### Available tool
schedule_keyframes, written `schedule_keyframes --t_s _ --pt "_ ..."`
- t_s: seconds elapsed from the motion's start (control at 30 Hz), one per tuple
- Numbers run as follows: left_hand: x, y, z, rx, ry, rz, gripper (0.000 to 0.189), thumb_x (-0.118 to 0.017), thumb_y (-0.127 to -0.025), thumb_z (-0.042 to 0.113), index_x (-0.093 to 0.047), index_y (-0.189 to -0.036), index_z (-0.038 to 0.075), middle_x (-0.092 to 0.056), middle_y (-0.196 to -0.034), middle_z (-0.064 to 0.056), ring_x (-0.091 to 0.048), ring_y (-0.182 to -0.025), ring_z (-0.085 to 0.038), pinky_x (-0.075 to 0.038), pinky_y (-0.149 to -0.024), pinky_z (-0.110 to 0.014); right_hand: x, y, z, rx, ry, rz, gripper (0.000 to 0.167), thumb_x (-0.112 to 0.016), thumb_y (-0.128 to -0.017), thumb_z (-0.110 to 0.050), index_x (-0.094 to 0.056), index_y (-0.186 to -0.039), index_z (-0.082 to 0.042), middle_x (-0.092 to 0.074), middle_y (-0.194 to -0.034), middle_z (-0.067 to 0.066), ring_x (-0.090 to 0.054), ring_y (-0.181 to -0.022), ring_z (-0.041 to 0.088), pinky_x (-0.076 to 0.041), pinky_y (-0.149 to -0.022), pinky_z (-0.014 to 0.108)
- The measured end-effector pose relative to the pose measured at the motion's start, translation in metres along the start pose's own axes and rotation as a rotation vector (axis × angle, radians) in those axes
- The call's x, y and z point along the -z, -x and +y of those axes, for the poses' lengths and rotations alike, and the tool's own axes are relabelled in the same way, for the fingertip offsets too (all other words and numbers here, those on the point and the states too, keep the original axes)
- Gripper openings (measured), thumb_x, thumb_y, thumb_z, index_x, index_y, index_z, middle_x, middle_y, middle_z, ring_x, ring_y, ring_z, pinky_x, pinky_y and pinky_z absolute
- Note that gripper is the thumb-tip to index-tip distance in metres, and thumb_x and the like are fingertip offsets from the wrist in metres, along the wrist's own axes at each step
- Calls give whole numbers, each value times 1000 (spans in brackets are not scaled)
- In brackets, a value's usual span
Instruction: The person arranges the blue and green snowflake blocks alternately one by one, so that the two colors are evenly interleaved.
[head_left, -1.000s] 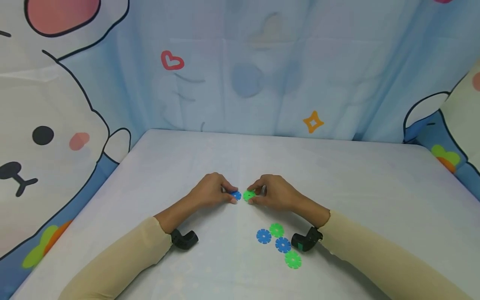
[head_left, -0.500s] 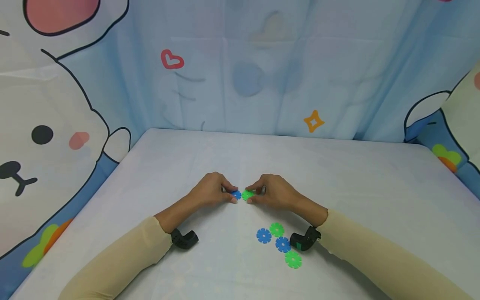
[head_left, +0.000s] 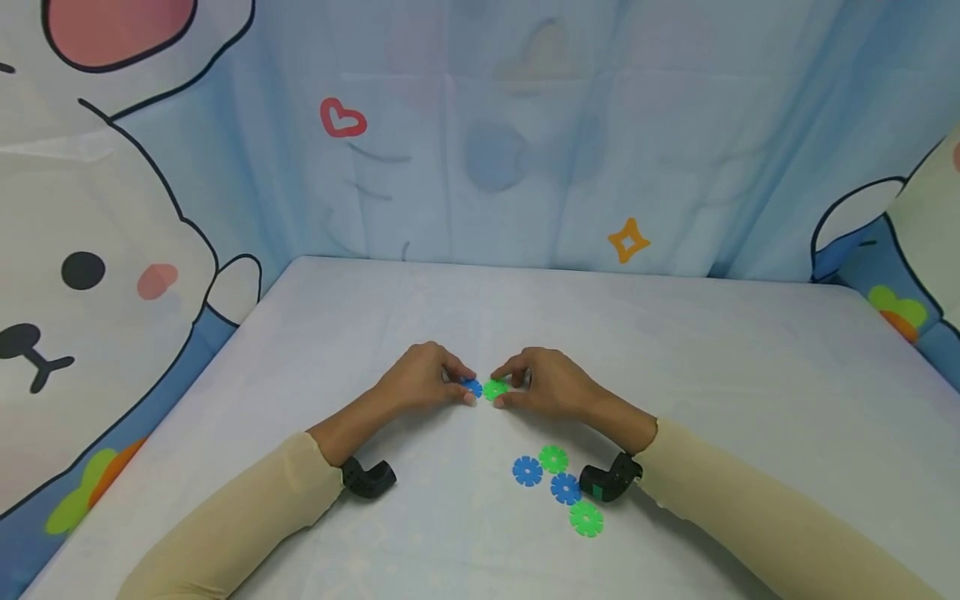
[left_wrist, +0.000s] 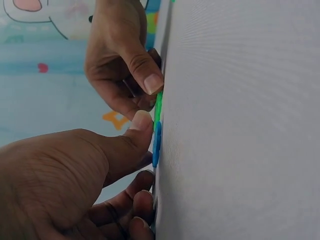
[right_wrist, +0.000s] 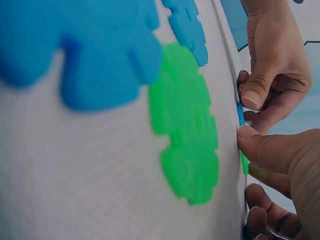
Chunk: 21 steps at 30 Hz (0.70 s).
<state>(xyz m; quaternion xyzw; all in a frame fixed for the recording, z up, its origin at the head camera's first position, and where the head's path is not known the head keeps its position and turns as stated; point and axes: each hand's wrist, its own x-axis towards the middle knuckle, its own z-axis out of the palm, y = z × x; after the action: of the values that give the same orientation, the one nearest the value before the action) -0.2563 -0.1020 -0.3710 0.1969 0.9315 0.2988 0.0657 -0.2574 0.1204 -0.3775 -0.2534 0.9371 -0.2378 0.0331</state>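
Observation:
Near the middle of the white table, my left hand (head_left: 422,380) pinches a blue notched plastic disc (head_left: 473,388) between thumb and fingers. Facing it, my right hand (head_left: 553,385) holds a green notched disc (head_left: 495,390) the same way. The two discs meet edge to edge, low over the cloth. In the left wrist view the green disc (left_wrist: 159,104) lines up with the end of the blue disc (left_wrist: 157,145). Fingers cover part of each disc. From the right wrist, the held green disc (right_wrist: 244,163) shows below my right thumb.
Nearer to me lie loose discs: a blue one (head_left: 527,472), a green one (head_left: 553,459), another blue one (head_left: 566,489) and another green one (head_left: 587,519). The right wrist camera (head_left: 611,478) hangs close beside them. A patterned curtain (head_left: 480,133) stands behind the table (head_left: 375,300).
My right hand has shifted slightly left, bringing the green disc from a small gap up to the blue disc's edge. The left hand and the loose discs have stayed nearly still.

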Motion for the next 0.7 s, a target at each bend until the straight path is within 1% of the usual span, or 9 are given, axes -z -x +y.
schedule_keyframes --t_s 0.17,0.27,0.4,0.5,0.57,0.7 --pt "1 1 2 -24 -67 4 32 -80 -83 32 -76 -110 16 -71 -90 2 -59 -81 -12 -47 -70 -27 1 0 -2 -6 8 -10 38 -80 -81 -35 -74 -114 -17 -65 -85 -3 -53 -70 10 -43 -61 26" --pt "0 -2 3 -37 -102 9 35 -79 -83 35 -75 -112 16 -70 -91 2 -58 -84 -11 -47 -72 -27 3 2 -2 -16 1 -14 42 -79 -82 -34 -71 -119 -15 -64 -86 -2 -51 -67 10 -42 -59 25" --pt "-3 -4 5 -72 -127 24 39 -81 -81 36 -75 -114 17 -71 -96 -1 -60 -91 -14 -49 -77 -31 6 6 -1 -39 -45 -8 46 -73 -88 -34 -65 -127 -11 -64 -87 0 -49 -60 11 -40 -53 25" --pt "-5 -6 6 -113 -128 35 41 -82 -80 36 -75 -115 18 -71 -100 -3 -61 -96 -17 -50 -82 -35 7 10 0 -49 -76 -2 46 -69 -91 -34 -63 -129 -9 -64 -88 1 -49 -59 10 -40 -51 25" --pt "-6 -7 6 -133 -116 31 41 -83 -79 35 -74 -116 19 -71 -102 -4 -61 -98 -18 -50 -85 -36 7 15 0 -49 -82 -5 45 -68 -92 -34 -63 -128 -9 -64 -88 1 -50 -60 10 -40 -51 25" --pt "-7 -7 5 -137 -81 15 41 -83 -79 32 -74 -117 19 -70 -104 -5 -60 -101 -18 -49 -88 -37 8 26 0 -31 -83 -17 45 -69 -91 -35 -64 -127 -9 -63 -86 -2 -51 -62 10 -41 -53 24"
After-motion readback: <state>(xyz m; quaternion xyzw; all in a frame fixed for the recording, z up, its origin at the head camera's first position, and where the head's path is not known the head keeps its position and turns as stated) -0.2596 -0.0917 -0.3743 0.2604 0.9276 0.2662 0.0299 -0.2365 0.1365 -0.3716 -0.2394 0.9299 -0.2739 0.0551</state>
